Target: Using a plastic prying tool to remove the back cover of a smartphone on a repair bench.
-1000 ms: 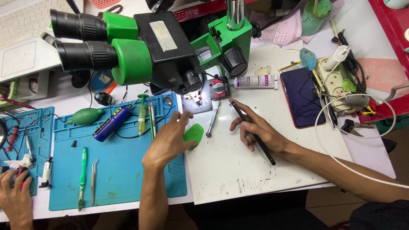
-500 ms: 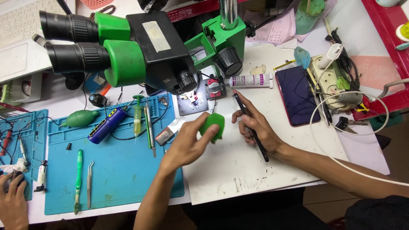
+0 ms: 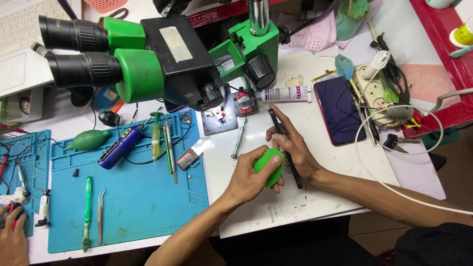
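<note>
Head cam, looking down on a repair bench: the person's left hand (image 3: 251,178) is gripping a green rubber bulb (image 3: 269,166), fingers wrapped and clamped round it, the bulb sitting just below centre of the white mat (image 3: 315,197) and touching the side of the right hand (image 3: 290,148). The right hand is pinching a thin black tool (image 3: 286,150), fingers closed on its shaft; the tool's long axis is running from upper-left, tip near the small circuit board (image 3: 219,120) under the microscope (image 3: 162,64), down-right toward the wrist. So the board is lying up and left of both hands, w/ the right hand's tool tip nearer to it than the bulb; which way the bulb's nozzle is pointing can't be told, hidden by the fingers. Btwn board and hands a silver screwdriver (image 3: 239,138) is lying, and a white tube (image 3: 287,93) is resting beyond the tool tip. A dark phone (image 3: 340,111) is lying to the right, well apart. On the blue mat (image 3: 133,207) to the left: a second green blower (image 3: 88,140), a syringe (image 3: 156,135), a green toothbrush (image 3: 87,212), tweezers (image 3: 100,216). Bottom-left corner, another person's hand (image 3: 12,236) is showing, apart from the work.
</note>
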